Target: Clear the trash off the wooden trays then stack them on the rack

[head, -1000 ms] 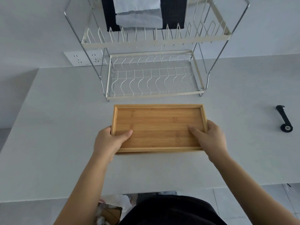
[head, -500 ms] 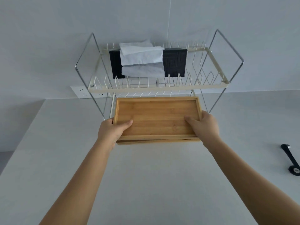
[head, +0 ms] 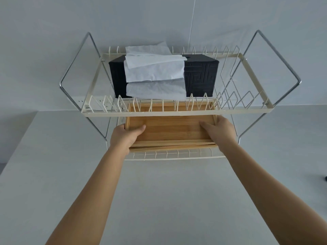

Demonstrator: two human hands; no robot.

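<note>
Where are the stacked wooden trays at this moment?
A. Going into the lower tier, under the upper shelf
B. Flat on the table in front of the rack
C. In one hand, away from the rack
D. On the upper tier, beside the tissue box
A: the wooden trays, gripped by the left hand and right hand, reach under the upper shelf holding the black tissue box, above the lower tier.

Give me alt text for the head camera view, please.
Both hands, left hand and right hand, slide stacked wooden trays onto the lower shelf of a wire rack. A black tissue box sits on the top shelf.
</note>
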